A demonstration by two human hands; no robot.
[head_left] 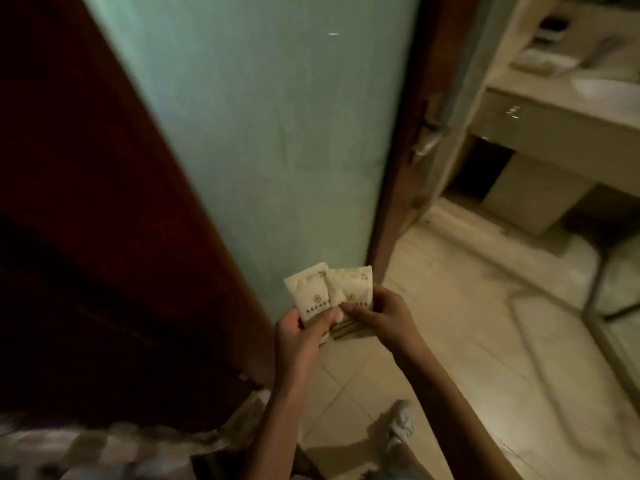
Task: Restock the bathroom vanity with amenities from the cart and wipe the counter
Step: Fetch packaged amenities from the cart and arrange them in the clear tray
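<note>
Hotel bathroom, seen from its doorway. Pale stone vanity counter [540, 98] at right with an inset white basin [609, 90]. Pale tiled floor [467, 341]. Frosted glass door [259, 133] in a dark wood frame [86, 237], with a metal lever handle [427, 142]. Gold-logo amenity sachets [311, 292] point to guest lodging, not a home.

Dim, warm-lit, motion-blurred frame, edges bent by wide-angle distortion.

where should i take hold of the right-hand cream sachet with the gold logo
Pinch the right-hand flat cream sachet with the gold logo at its lower right corner, coming from the right, where the right hand holds it. It is thin and upright, and its left edge meets the left-hand cream sachet in the left hand.
</note>
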